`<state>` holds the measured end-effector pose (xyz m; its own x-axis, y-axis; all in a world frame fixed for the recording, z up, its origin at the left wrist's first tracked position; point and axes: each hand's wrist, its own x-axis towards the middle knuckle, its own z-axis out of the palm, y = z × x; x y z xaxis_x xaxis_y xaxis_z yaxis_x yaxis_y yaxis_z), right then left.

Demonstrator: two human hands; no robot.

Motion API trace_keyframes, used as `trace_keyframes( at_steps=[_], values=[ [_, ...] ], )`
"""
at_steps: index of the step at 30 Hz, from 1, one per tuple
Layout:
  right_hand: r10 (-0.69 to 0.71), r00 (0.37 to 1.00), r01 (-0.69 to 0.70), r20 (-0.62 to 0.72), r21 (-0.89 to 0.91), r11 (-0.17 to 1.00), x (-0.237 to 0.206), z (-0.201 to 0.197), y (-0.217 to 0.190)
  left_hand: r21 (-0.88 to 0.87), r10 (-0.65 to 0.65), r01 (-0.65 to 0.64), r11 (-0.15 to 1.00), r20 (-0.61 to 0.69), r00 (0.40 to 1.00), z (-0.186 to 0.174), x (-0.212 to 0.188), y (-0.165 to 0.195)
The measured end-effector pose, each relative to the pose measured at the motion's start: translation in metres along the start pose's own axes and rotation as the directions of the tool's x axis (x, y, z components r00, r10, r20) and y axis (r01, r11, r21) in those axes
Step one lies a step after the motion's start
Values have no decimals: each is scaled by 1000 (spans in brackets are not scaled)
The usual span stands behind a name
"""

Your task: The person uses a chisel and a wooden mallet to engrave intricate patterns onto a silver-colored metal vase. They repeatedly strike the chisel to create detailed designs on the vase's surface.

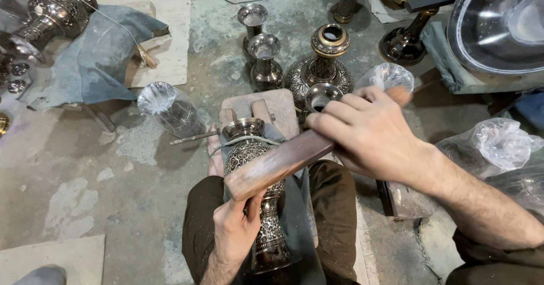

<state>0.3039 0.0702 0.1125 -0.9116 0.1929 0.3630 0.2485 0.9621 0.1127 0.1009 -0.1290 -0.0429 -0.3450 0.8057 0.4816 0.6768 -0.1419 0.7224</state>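
- The engraved metal vase (pixel 258 205) lies along the person's lap, its mouth resting on a wooden block (pixel 277 106).
- The right hand (pixel 368 135) is wrapped tight around a long wooden bar (pixel 283 163), laid across the vase's shoulder.
- The left hand (pixel 238 228) grips the bar's near end, fingers closed.
- It looks like a rubbing or burnishing stroke; carrying on would need even pressure and a steady vase.
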Motion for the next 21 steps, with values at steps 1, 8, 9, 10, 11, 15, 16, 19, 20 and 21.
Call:
trace_keyframes(
  at_steps=[1, 8, 9, 10, 11, 15, 16, 19, 20, 21],
  values=[
    [25, 999, -23, -21, 82, 996, 0, 0, 1, 18, -26, 26, 999, 4, 1000, 1, 0, -2],
    [29, 989, 13, -142, 291, 957, -5, 2, 3, -26, 55, -57, 998, -68, 996, 4, 2, -1],
    [87, 986, 3, -142, 536, 844, -5, 3, 3, -67, 63, -69, 995, -75, 995, 3, 2, 2],
    [32, 993, -1, -112, 271, 963, -5, 3, 3, -107, 74, -82, 991, -83, 994, 1, 3, 5],
    [-13, 998, 11, -69, -18, 1000, -5, 3, 3, -88, 50, -55, 995, -60, 997, -1, 6, 7],
    [33, 997, -10, -64, 320, 947, -2, 3, 1, -58, 62, -63, 996, -21, 998, -5, 11, 14],
    [0, 999, 7, -51, 140, 990, -2, 3, 0, -59, 94, -96, 994, -27, 995, -5, 11, 14],
    [-20, 999, 18, -29, -72, 997, -1, 1, -2, -22, -21, 21, 1000, 18, 1000, -5, 11, 11],
    [12, 999, -8, -39, 88, 996, -2, 0, -3, -41, 38, -38, 998, -4, 999, -5, 9, 10],
    [40, 998, -28, -45, 245, 969, -2, 0, -3, -59, 96, -98, 993, -32, 995, -3, 8, 8]
  ],
)
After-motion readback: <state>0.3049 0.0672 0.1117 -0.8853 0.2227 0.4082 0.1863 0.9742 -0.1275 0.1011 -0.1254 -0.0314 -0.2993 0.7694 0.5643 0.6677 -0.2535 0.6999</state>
